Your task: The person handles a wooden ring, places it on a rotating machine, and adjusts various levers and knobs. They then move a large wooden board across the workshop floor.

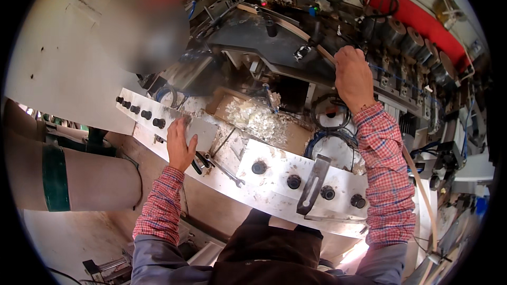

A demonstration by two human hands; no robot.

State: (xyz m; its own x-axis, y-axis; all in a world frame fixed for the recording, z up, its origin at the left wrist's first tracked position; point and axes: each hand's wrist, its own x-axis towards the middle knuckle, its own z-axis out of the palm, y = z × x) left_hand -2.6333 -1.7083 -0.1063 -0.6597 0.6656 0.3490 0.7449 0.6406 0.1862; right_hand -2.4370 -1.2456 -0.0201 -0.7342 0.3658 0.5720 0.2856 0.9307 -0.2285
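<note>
My right hand (355, 78) is closed at the machine's far side, its fingers wrapped round a narrow, light wooden strip (293, 29). The strip curves along the edge of a dark metal plate (248, 31) and reaches my fingers; my palm hides the part inside it. My left hand (180, 145) lies on the white front panel (203, 133), fingers stretched out and nothing held. Just beside its wrist are dark-handled pliers (200, 162) and a steel open-end wrench (231, 175).
A cardboard box (301, 140) of pale shavings (259, 119) sits between the hands. Black knobs (293, 181) line the panel, and a slotted metal bar (313, 184) lies across it. Metal cylinders (412, 41) and cables stand at right. A wide hose (100, 177) is at left.
</note>
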